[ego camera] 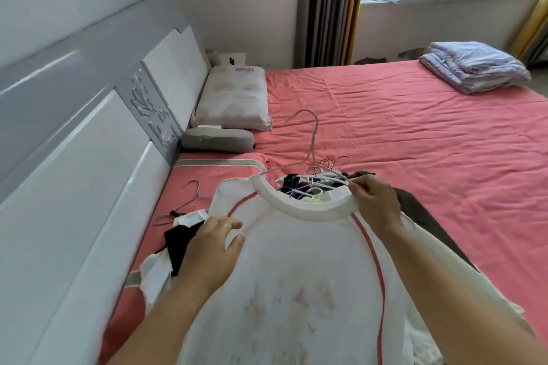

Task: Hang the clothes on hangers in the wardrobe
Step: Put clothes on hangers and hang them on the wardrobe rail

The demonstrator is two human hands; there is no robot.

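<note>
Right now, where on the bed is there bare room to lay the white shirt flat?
Free: the wide stretch of pink sheet between the pillows and the folded quilt. Crowded: past the shirt collar, where the hanger pile lies, and beside the left hand, with black and white clothes and a purple hanger.

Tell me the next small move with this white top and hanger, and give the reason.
Probably ease the hanger's right arm under the collar toward the right shoulder. The right hand pinches the collar's right edge, the left hand rests on the white top's left shoulder, and the hanger's hook and left arm stick out above the neckline, so it does not look seated yet.
</note>
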